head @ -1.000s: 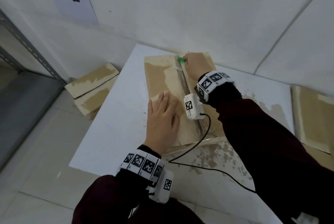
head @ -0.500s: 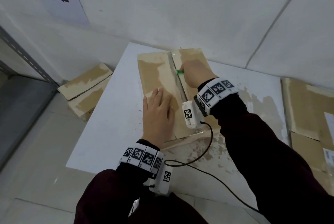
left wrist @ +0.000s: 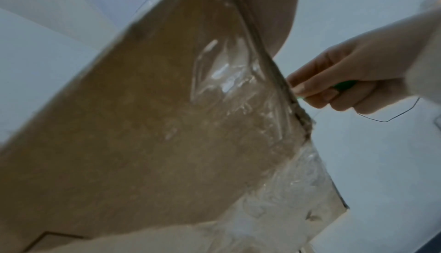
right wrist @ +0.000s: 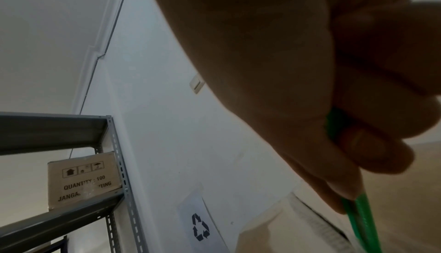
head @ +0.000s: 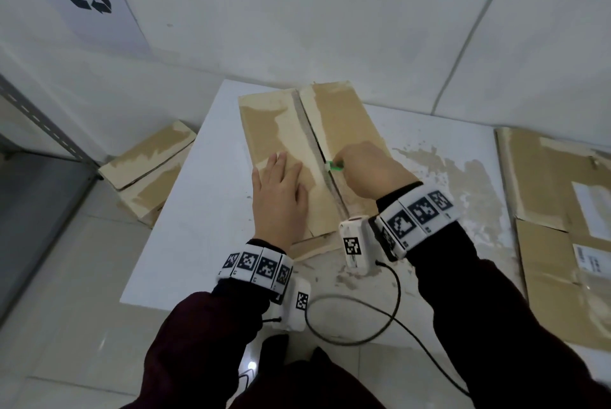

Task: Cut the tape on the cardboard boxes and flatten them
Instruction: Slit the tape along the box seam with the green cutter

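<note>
Head view: right hand (head: 367,174) grips green cutter (head: 334,166), fingers curled round the handle, blade tip in the taped centre seam (head: 314,141) of the cardboard box (head: 347,131). Box lies at about 12 o'clock on the white table (head: 198,210). A second ago the cutter sat at the far end of the seam; half a second ago it was partway down; now it is past the midpoint, drawn toward 6 o'clock. Behind the blade the seam shows a dark open slit, so the tape there reads as cut. Left hand (head: 281,200) lies flat on the left flap, fingers straight, at 9 o'clock of the cutter, same spot throughout.

Left wrist view: clear tape (left wrist: 229,79) glossy along the seam.

Judgement: near stretch of seam left to slit; flattening not yet begun. Flattened cardboard (head: 555,210) at 3 o'clock; another box (head: 148,170) on the floor at 9 o'clock
</note>
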`<state>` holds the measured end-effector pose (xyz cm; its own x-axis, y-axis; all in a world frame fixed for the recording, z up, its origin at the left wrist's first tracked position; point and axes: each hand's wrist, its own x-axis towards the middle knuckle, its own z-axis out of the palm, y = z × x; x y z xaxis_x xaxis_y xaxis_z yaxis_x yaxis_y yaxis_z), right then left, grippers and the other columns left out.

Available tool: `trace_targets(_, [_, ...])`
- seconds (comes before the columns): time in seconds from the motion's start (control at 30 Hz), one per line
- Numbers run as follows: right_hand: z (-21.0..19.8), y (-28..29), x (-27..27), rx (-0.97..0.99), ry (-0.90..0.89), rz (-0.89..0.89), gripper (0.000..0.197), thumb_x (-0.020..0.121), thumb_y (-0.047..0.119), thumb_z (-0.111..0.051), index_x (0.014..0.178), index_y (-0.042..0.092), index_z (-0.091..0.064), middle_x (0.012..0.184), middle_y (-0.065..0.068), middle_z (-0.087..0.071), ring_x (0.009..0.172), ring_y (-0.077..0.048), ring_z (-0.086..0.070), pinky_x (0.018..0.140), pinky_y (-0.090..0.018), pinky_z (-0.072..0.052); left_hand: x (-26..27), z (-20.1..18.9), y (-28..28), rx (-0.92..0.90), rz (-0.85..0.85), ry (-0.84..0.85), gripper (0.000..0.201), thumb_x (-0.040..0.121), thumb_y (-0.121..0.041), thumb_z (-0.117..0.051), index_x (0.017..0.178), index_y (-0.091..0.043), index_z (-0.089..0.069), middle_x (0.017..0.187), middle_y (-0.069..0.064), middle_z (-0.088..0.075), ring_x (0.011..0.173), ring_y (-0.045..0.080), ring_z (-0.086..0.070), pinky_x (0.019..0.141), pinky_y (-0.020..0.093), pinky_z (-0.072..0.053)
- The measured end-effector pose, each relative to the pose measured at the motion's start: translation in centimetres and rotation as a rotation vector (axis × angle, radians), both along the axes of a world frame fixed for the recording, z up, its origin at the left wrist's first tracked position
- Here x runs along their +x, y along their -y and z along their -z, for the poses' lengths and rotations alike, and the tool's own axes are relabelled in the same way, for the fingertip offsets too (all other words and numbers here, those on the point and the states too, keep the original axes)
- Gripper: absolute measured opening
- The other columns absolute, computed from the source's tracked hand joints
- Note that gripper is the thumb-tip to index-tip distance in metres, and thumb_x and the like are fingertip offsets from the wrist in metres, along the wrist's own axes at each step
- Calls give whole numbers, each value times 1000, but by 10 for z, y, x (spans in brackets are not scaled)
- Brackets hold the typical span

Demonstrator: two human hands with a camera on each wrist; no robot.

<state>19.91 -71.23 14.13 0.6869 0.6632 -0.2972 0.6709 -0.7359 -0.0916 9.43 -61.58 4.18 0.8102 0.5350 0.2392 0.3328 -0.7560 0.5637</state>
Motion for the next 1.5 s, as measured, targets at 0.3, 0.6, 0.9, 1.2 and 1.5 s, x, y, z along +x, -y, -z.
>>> trace_targets(0.3, [-5, 65, -46, 28, -98, -10, 47, 93, -4, -39, 133, 16, -53, 113, -14, -63, 79, -22, -53, 52, -17, -30, -1, -6, 0, -13, 1, -53, 41, 97, -20, -42, 138, -16, -48, 155, 7, -29, 147, 20, -14, 118, 42, 0])
trace_targets(0.6, [2, 100, -77, 194, -114, 42, 43, 93, -3, -38, 127, 14, -57, 106, -10, -66, 79, -17, -55, 59, -21, -39, -2, -4, 1, 30, 12, -54, 40, 98, -22, -40, 137, -16, -47, 154, 6, -30, 146, 21, -14, 118, 46, -1])
trace_targets(0.9, [5, 110, -86, 381, -184, 157, 39, 97, 3, -37, 128, 14, -57, 78, 0, -59, 47, -4, -36, 47, -15, -35, -2, -7, 2, 305, 489, 93, 29, 96, -27, -45, 107, -16, -70, 126, 9, -62, 127, 27, -51, 115, 53, -11])
trace_targets(1.2, [11, 125, -83, 482, -288, 291, 34, 100, 15, -40, 129, 19, -56, 73, 16, -48, 46, -2, -36, 48, -9, -36, 12, -16, -16, 302, 813, 39, 29, 97, -30, -43, 105, -14, -65, 110, 3, -61, 107, 21, -55, 109, 42, -27])
trace_targets(1.5, [27, 130, -84, 641, -538, 468, 33, 100, 16, -39, 129, 20, -56, 59, 11, -40, 36, -5, -38, 39, -13, -26, 22, -15, -21, 353, 932, -1, 31, 98, -35, -39, 109, -16, -61, 111, 8, -52, 104, 25, -48, 88, 38, -37])
